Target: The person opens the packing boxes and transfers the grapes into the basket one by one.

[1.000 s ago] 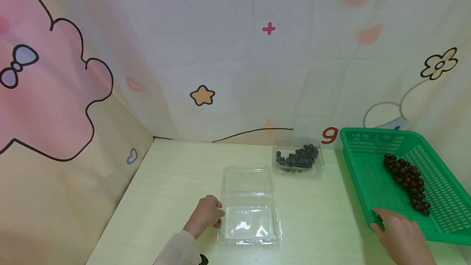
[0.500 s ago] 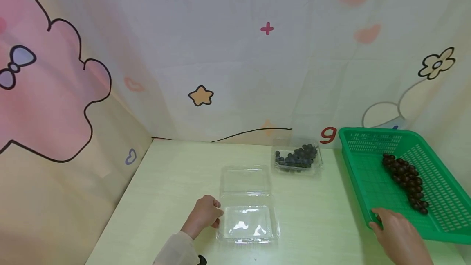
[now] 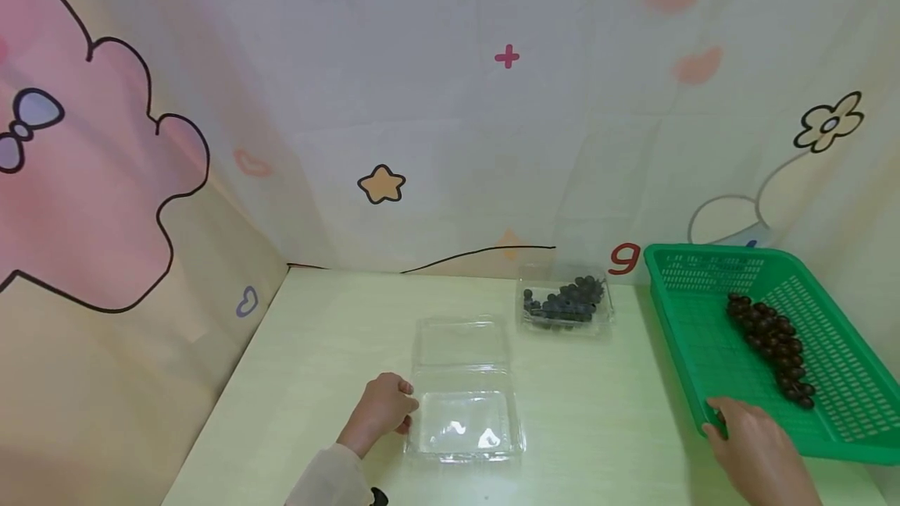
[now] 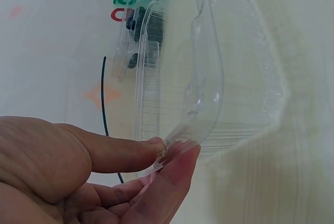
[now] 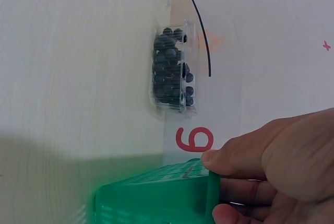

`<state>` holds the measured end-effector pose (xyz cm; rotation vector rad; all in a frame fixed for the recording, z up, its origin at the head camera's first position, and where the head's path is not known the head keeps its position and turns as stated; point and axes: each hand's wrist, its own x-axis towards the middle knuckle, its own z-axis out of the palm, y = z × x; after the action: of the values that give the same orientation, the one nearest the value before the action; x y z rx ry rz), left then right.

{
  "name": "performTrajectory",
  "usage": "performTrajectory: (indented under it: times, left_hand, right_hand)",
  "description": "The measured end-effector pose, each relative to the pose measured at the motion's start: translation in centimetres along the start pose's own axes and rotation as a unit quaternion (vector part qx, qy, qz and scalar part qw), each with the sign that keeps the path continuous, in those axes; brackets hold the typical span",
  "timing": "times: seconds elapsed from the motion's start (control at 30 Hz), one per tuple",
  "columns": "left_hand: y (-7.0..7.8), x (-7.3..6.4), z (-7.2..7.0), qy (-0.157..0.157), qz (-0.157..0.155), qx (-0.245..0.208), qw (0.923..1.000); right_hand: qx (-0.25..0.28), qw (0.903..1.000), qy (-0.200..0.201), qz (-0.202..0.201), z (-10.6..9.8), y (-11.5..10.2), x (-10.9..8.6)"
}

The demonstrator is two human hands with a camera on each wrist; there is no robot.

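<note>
In the head view, an empty clear plastic clamshell container (image 3: 464, 420) lies opened out on the table, lid part away from me. My left hand (image 3: 383, 408) is at its left side. The left wrist view shows thumb and fingertips of that left hand (image 4: 125, 172) pinching the container's clear rim (image 4: 206, 88). To the right, my right hand (image 3: 762, 443) grips the near left corner of a green plastic basket (image 3: 675, 350). The right wrist view has the right thumb (image 5: 224, 158) over the basket rim. A bunch of dark grapes (image 3: 773, 346) lies inside the basket.
A second clear container (image 3: 598, 326) stands at the back of the table with dark grapes (image 3: 569, 303) inside. Behind the table (image 3: 316, 334) hangs a printed cloth (image 3: 450, 100), which also covers the sides. The basket stands close to the right-hand cloth.
My left hand and the opened container have shifted slightly left. The right hand keeps its grip on the basket corner. The head view has turned a little to the right.
</note>
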<state>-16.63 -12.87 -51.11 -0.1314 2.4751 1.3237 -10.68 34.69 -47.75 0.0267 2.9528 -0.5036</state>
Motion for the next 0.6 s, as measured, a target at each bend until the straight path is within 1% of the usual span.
performTrajectory:
  times: [0.27, 0.6]
  left_hand:
    - [-0.3, 0.5, -0.8, 0.001, -0.002, -0.002, 1.0]
    - [-0.4, 1.4, -1.8, 0.009, -0.012, 0.006, 0.9999]
  right_hand:
    - [0.003, 1.0, 0.008, -0.003, 0.0, 0.2, -0.1]
    - [-0.001, 1.0, 0.003, 0.007, 0.1, 0.0, 0.0]
